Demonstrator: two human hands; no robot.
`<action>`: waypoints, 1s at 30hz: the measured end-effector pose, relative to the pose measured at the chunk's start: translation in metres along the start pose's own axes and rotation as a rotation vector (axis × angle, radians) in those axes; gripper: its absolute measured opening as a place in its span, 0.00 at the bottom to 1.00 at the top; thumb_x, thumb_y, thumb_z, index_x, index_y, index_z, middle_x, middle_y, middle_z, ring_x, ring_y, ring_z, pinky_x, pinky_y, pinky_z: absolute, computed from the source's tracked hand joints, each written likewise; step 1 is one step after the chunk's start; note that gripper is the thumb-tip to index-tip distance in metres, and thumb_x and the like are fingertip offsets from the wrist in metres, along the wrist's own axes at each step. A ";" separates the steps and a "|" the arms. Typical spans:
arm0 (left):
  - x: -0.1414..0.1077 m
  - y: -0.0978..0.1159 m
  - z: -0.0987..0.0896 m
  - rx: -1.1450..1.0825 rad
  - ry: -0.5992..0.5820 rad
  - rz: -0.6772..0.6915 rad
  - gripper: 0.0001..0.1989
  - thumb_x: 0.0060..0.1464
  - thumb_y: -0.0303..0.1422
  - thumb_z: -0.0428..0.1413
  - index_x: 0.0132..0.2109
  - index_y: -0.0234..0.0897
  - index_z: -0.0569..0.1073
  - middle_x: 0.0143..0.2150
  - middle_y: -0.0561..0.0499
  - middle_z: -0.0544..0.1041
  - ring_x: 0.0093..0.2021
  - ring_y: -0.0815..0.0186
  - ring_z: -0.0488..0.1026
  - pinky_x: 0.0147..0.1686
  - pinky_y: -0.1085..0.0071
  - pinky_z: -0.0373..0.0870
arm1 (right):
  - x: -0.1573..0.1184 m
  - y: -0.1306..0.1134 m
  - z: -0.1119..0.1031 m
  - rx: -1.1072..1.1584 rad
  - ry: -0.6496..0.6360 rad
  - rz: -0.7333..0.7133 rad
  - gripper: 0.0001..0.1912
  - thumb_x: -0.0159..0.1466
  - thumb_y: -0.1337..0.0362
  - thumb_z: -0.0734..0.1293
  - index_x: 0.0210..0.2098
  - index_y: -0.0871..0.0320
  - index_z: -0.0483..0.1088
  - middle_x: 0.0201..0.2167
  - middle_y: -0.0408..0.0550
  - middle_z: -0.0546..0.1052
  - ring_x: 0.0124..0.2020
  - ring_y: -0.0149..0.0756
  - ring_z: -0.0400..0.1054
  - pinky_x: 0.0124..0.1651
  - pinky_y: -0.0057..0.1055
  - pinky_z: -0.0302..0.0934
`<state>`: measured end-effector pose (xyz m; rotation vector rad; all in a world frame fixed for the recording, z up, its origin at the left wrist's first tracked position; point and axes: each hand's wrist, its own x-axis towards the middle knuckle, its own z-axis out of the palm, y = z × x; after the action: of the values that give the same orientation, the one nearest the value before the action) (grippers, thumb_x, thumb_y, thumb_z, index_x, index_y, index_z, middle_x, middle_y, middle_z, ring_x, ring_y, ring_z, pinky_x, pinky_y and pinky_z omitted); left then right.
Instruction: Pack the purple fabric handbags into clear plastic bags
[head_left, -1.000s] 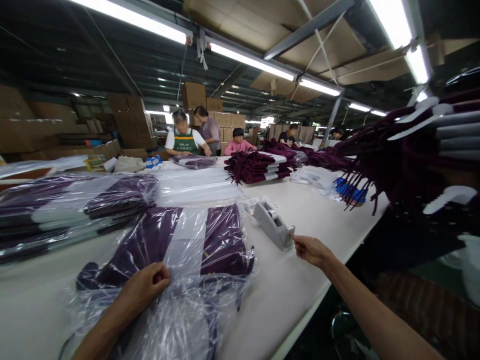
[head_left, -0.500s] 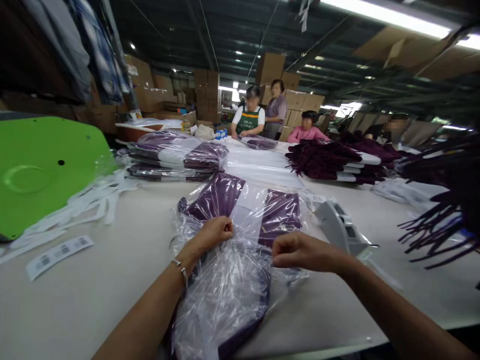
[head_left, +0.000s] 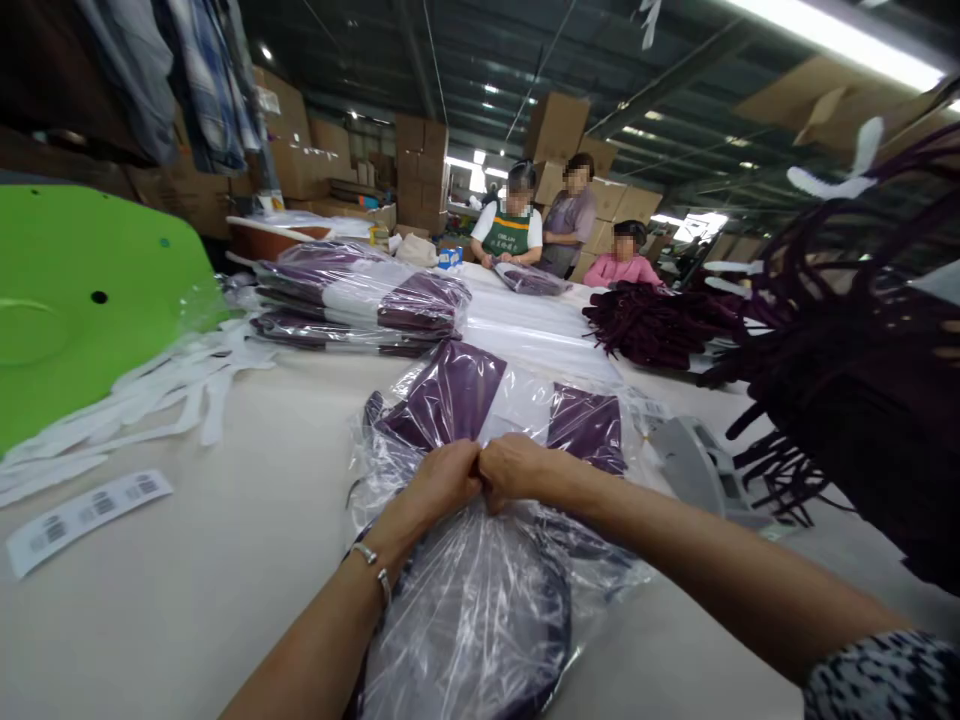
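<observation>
A clear plastic bag [head_left: 472,610] lies in front of me on the table, wrinkled and drawn together at its middle. Folded purple cloth [head_left: 450,390] shows inside it, with a white band [head_left: 519,398] between its two purple parts. My left hand [head_left: 448,474] is closed on the gathered plastic. Pressed against it, my right hand [head_left: 516,468] is a fist on the same gathered spot. The fingertips of both hands are largely hidden. A grey device resembling a tape dispenser [head_left: 684,455] stands beyond my right forearm.
Bagged purple bundles [head_left: 360,295] are stacked at the back left. White strips [head_left: 176,390], a barcode label strip [head_left: 90,515] and a green panel [head_left: 90,300] lie left. Dark purple fringed pieces [head_left: 847,370] loom right. Several people are across the table, one in a green apron [head_left: 510,235].
My right hand has moved left to meet my left hand at the gathered plastic. The dark purple fringed pieces on the right have risen and come further into view.
</observation>
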<state>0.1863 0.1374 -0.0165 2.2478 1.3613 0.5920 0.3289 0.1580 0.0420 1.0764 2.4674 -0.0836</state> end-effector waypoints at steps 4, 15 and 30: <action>-0.001 0.001 0.000 -0.034 0.012 0.003 0.12 0.50 0.28 0.57 0.44 0.40 0.69 0.33 0.53 0.75 0.32 0.65 0.72 0.30 0.70 0.58 | -0.003 0.029 0.013 -0.018 0.154 -0.136 0.27 0.52 0.40 0.74 0.34 0.58 0.76 0.33 0.52 0.80 0.36 0.44 0.74 0.45 0.36 0.59; -0.001 0.001 -0.003 -0.100 0.001 -0.002 0.22 0.49 0.26 0.56 0.53 0.41 0.68 0.30 0.57 0.73 0.30 0.68 0.70 0.30 0.72 0.60 | -0.032 0.050 0.083 0.564 0.593 0.292 0.58 0.48 0.42 0.76 0.69 0.59 0.53 0.70 0.65 0.53 0.71 0.58 0.45 0.69 0.54 0.43; 0.009 -0.014 0.002 -0.045 -0.116 -0.005 0.23 0.51 0.34 0.52 0.55 0.39 0.65 0.27 0.60 0.68 0.28 0.66 0.69 0.31 0.71 0.58 | -0.268 0.151 0.130 0.834 1.082 1.144 0.19 0.59 0.52 0.66 0.42 0.58 0.76 0.42 0.52 0.80 0.44 0.43 0.72 0.49 0.35 0.63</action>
<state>0.1809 0.1511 -0.0249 2.2061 1.2840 0.4773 0.6442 0.0505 0.0555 3.4321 2.0112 -0.2153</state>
